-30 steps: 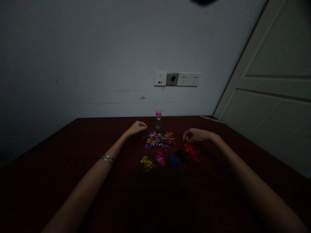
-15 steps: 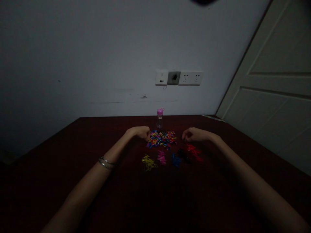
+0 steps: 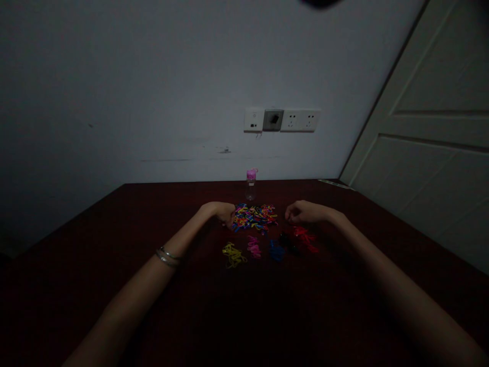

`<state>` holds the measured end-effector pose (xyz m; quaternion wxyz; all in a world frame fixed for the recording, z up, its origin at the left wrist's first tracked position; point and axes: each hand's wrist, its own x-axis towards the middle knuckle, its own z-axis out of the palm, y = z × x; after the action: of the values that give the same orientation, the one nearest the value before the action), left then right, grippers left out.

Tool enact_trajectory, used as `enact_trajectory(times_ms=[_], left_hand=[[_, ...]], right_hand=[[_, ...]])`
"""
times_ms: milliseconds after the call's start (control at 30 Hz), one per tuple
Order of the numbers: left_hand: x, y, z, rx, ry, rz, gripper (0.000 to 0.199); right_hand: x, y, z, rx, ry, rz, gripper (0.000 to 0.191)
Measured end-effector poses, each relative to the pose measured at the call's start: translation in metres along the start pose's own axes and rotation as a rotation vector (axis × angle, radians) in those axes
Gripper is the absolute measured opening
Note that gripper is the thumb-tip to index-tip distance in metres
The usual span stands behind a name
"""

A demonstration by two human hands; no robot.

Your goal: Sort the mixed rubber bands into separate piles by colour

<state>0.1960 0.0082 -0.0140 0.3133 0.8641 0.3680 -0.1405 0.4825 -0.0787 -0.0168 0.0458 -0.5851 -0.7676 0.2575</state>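
A mixed heap of small multicoloured loops [image 3: 255, 218], which look like rubber bands, lies on the dark red table. My left hand [image 3: 225, 213] is at the heap's left edge, fingers closed and pointing down; what they hold, if anything, is hidden. To the right of the heap, my right hand [image 3: 298, 211] is curled with fingertips together near the table, just beyond the red bands [image 3: 304, 238]. Nearer to me lie separate small piles: yellow bands [image 3: 234, 256], pink bands [image 3: 254, 247], blue bands [image 3: 276, 251] and black bands [image 3: 287, 240].
Behind the heap stands a clear bottle [image 3: 250, 189] with a pink cap, close to the wall. Wall sockets [image 3: 300, 121] are above the table [image 3: 171, 196]. A pale panelled door [image 3: 428, 153] borders the right side. The scene is dim.
My left hand has shifted slightly down and toward me along the heap's left edge. My right hand stays almost still. The view has tilted very slightly.
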Motion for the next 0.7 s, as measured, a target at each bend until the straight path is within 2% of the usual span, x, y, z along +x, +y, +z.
enact_trajectory(times_ms=[300,400,567,700], left_hand=[[-0.001,-0.008,-0.007,0.037,0.045,0.040,0.010],[-0.004,-0.004,-0.009,0.035,0.059,0.068,0.011],[-0.007,0.018,-0.002,-0.049,-0.051,0.200,0.017],[-0.002,0.035,0.009,-0.032,-0.145,0.251,0.018]], right_hand=[[0.003,0.002,0.004,-0.010,0.006,-0.001,0.028],[0.006,0.000,0.008,-0.014,0.000,-0.012,0.028],[0.011,-0.012,0.020,0.047,-0.024,-0.118,0.026],[0.009,-0.030,0.025,0.069,-0.043,-0.177,0.024]])
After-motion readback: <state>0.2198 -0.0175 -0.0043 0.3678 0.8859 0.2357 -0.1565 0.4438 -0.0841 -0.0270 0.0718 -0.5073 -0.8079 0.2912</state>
